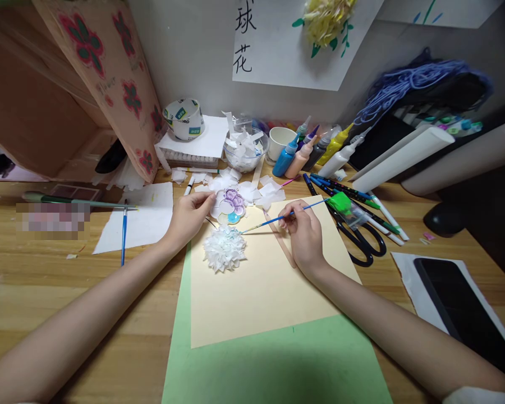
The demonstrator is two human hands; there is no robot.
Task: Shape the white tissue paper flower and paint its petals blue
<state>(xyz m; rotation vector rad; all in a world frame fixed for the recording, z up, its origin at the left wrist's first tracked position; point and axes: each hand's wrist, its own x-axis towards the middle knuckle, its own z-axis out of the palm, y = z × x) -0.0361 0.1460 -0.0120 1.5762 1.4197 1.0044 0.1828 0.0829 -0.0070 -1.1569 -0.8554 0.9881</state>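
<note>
Here's wood now: the tabletop at eight o'clock, smooth, grained, faintly shiny. At six, a matt green sheet, with smooth, matt cream paper over it. Around seven, the white flower, papery, ruffled, rough! Up at twelve, a clear, glossy plastic bowl; at four, the phone, dark, sleek, glossy.

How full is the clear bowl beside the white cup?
Full: white paper scraps heap up inside the clear bowl, some poking above its rim.
</note>
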